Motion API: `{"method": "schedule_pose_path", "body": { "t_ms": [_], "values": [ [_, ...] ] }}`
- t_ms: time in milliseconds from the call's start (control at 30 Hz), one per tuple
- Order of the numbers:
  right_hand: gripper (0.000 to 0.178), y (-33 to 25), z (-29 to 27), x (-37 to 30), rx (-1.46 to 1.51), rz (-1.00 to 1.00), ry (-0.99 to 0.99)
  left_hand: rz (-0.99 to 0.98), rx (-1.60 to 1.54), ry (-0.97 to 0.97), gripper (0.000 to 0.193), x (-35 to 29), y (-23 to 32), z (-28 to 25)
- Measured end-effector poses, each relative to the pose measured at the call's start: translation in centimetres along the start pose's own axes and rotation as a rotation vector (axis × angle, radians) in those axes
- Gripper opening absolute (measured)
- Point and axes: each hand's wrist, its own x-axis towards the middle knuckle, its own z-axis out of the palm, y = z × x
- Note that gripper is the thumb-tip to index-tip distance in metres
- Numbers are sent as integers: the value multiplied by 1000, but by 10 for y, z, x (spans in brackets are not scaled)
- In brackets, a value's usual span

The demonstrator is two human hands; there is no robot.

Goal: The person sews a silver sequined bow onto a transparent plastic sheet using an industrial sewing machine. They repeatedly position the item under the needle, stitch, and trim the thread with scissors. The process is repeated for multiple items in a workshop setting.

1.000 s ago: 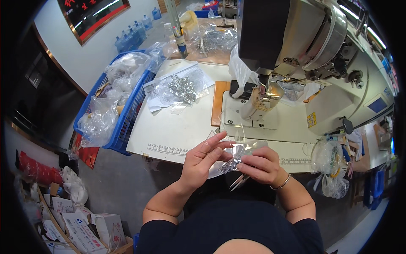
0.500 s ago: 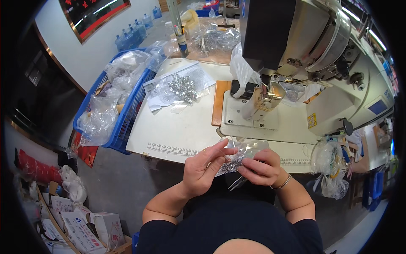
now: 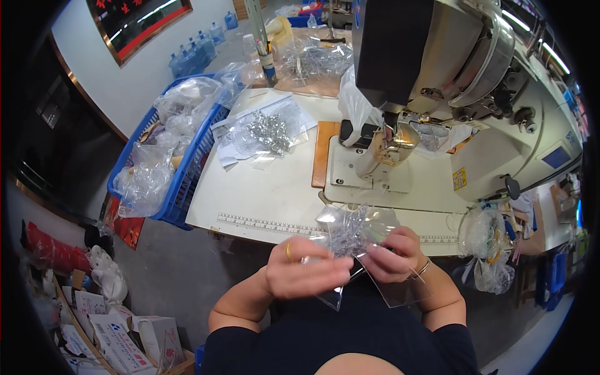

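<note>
Clear plastic (image 3: 379, 217) is gripped by the right hand (image 3: 394, 255) near the front edge of the table (image 3: 275, 187), with silvery pieces (image 3: 351, 232) clustered at it; the left hand (image 3: 306, 270) is extended, fingers straight, its grip undeterminable; the handling is judged unfinished, a silvery heap (image 3: 270, 131) being left on the table; red characters are borne by the wall board (image 3: 136, 26), print by the cartons (image 3: 122, 340).

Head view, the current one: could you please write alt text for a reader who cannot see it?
A person's right hand holds clear plastic with silvery bits, the left hand close by, at the near edge of a white table. A silvery pile lies farther back, between a blue basket at left and a machine at right.
</note>
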Motion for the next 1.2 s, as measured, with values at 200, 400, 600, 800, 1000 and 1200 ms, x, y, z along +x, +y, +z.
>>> {"method": "schedule_pose_path", "body": {
  "t_ms": [200, 400, 600, 800, 1000, 1200],
  "values": [
    [20, 3, -5, 4, -42, -55, -24, 175, 145, -76, 24, 2, 2, -5],
    [37, 18, 4, 21, -28, 173, -169, -840, -386, 257, 13, -11, -23, 23],
    [41, 25, -3, -5, -31, 387, -186, -1077, -994, 886, 13, -35, -115, 9],
    [30, 17, -24, -38, -148, 651, -139, -807, -1166, 1137, 14, -8, -204, -6],
    [28, 11, -59, -96, -319, 924, -142, -1286, -1151, 1264, 27, -65, -248, 16],
    [28, 15, -73, -148, -412, 1301, -251, -1377, -566, 1003, 51, -35, -153, 15]
  ]
}}
